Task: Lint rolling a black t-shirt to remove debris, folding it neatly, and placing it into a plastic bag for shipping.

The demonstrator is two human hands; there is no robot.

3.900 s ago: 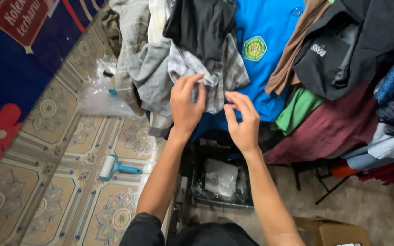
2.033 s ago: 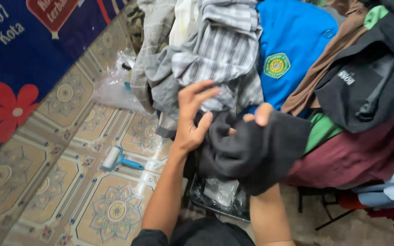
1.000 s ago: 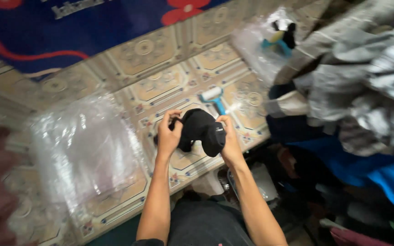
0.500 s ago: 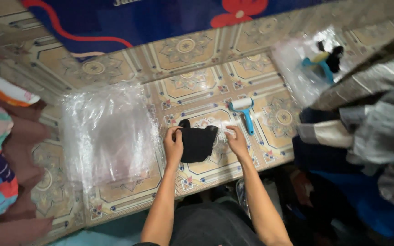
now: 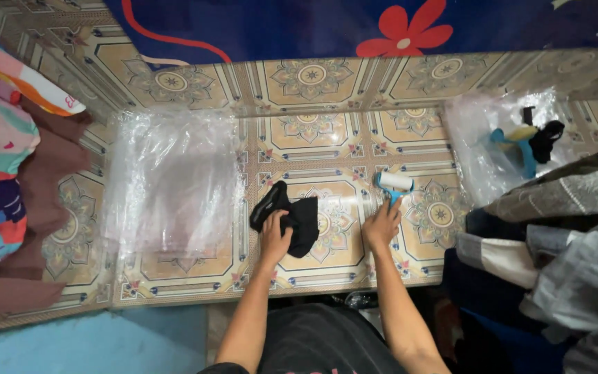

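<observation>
Left hand (image 5: 275, 239) presses down on the black garment (image 5: 289, 218), fingers spread flat over it, the cloth lying crumpled on the patterned tile floor (image 5: 313, 135). Right hand (image 5: 381, 226) sits over the blue handle of the lint roller (image 5: 394, 185), grip closing on it, white roll pointing away. Clear plastic bags (image 5: 171, 180) lie just left of the garment

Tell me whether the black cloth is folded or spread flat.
Neither neatly: the black cloth lies bunched and creased under the left hand.
</observation>
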